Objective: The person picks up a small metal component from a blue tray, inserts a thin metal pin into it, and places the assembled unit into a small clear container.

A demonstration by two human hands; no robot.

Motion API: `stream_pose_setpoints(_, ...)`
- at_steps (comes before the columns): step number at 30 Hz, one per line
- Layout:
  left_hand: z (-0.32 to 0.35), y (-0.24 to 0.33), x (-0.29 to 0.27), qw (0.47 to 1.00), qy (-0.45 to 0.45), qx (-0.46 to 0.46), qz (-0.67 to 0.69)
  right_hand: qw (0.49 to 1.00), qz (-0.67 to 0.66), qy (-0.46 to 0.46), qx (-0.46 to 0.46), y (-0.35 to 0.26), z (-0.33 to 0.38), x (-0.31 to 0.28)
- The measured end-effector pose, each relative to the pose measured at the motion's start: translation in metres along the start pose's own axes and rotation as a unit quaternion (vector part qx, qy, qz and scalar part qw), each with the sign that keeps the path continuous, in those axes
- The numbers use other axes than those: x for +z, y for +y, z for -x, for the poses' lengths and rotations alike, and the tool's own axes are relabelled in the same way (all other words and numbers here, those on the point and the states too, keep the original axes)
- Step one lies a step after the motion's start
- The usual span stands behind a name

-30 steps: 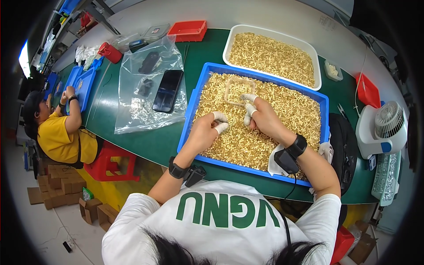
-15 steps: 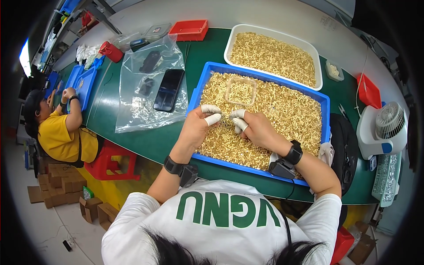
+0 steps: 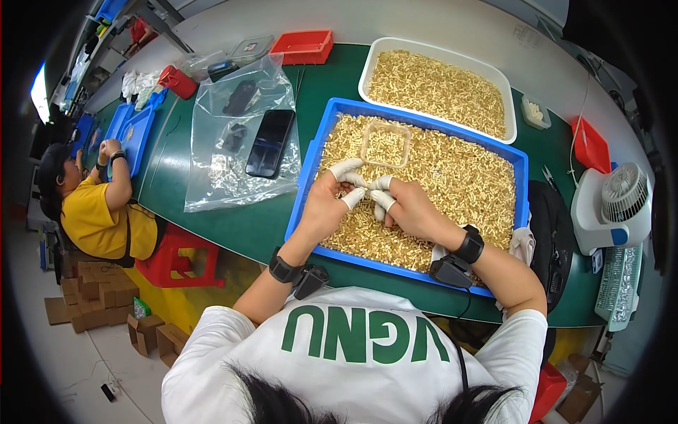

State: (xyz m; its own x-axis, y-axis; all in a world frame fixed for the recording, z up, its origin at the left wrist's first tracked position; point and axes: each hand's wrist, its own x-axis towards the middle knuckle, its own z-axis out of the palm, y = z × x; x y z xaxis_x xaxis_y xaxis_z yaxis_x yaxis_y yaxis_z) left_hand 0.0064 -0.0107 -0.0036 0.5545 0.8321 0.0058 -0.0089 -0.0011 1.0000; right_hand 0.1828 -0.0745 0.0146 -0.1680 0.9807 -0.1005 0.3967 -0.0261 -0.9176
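Left hand (image 3: 332, 201) and right hand (image 3: 409, 208), fingertips in white cots, meet pinched over the blue tray (image 3: 311, 177) of small brass parts (image 3: 459, 177), apparently gripping one piece, clear cup (image 3: 385, 143) within reach.

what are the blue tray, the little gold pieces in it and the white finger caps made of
Blue tray: looks like moulded plastic, with an even matte colour and a rounded rim.
Gold pieces: probably metal, brass-coloured and slightly shiny; too small to be sure.
Finger caps on the left hand and right hand: likely thin rubber or latex, since they fit snugly over the fingertips.
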Motion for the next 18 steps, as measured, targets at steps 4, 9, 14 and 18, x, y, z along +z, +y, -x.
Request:
stream_pose_setpoints(4,0.000,0.001,0.006,0.977,0.069,0.026,-0.199,0.995,-0.080,0.016,0.055,0.002,-0.002,-0.003)
stream_pose_setpoints(9,0.004,-0.004,-0.002,0.861,-0.103,0.153,-0.475,0.988,-0.102,0.080,0.083,0.010,-0.006,-0.011)
stream_pose_setpoints(14,0.004,-0.008,-0.003,0.857,-0.135,0.116,-0.483,0.994,-0.073,0.041,0.072,0.005,-0.005,-0.013)
stream_pose_setpoints(18,0.005,-0.004,-0.002,0.917,-0.093,0.054,-0.384,0.998,-0.048,0.044,0.018,0.006,-0.002,-0.012)
